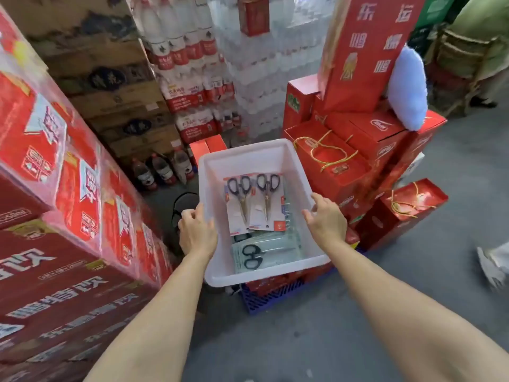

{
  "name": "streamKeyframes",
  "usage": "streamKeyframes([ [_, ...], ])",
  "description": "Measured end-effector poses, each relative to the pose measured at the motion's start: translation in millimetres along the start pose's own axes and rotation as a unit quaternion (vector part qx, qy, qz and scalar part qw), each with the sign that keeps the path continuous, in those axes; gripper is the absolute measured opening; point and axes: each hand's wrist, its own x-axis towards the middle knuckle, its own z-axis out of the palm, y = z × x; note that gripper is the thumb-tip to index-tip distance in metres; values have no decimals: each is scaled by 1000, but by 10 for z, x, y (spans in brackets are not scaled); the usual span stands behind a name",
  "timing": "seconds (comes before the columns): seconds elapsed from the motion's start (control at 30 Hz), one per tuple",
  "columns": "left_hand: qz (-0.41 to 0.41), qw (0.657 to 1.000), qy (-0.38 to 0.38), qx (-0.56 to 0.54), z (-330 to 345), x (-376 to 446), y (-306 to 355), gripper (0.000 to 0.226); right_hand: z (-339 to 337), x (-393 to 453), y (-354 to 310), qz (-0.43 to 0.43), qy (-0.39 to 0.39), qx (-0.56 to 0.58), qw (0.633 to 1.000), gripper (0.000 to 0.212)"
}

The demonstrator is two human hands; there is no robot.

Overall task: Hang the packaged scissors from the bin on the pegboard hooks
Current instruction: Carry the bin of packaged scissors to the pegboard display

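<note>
A white plastic bin (248, 155) sits on red boxes and a blue crate in front of me. Inside lie two carded scissors with dark handles (254, 202), side by side, handles away from me. Below them lies another packaged pair of scissors (265, 256) on its side. My left hand (197, 232) is at the bin's left rim, its fingers curled at the edge. My right hand (326, 220) hovers over the right rim with fingers spread and relaxed, holding nothing. No pegboard is in view.
Stacked red drink cartons (68, 202) wall off the left. Bottled water packs (190, 78) rise behind the bin. Red gift boxes with yellow cord handles (344, 161) crowd the right. A person's shoe (493, 266) shows at the far right on grey floor.
</note>
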Motion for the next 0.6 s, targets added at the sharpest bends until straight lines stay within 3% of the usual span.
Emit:
streamKeyframes([
  [0.07, -29, 999, 19, -15, 148, 171, 19, 50, 123, 169, 15, 8, 28, -26, 999, 48],
  [0.2, -72, 997, -27, -18, 466, 399, 28, 63, 375, 408, 85, 43, 25, -59, 997, 58],
  [0.33, -75, 996, -39, -31, 579, 554, -81, 65, 555, 583, 111, 70, -15, -54, 996, 63],
  [0.6, -74, 994, -25, -79, 686, 672, -175, 70, 669, 678, 191, 82, -12, -62, 995, 65],
])
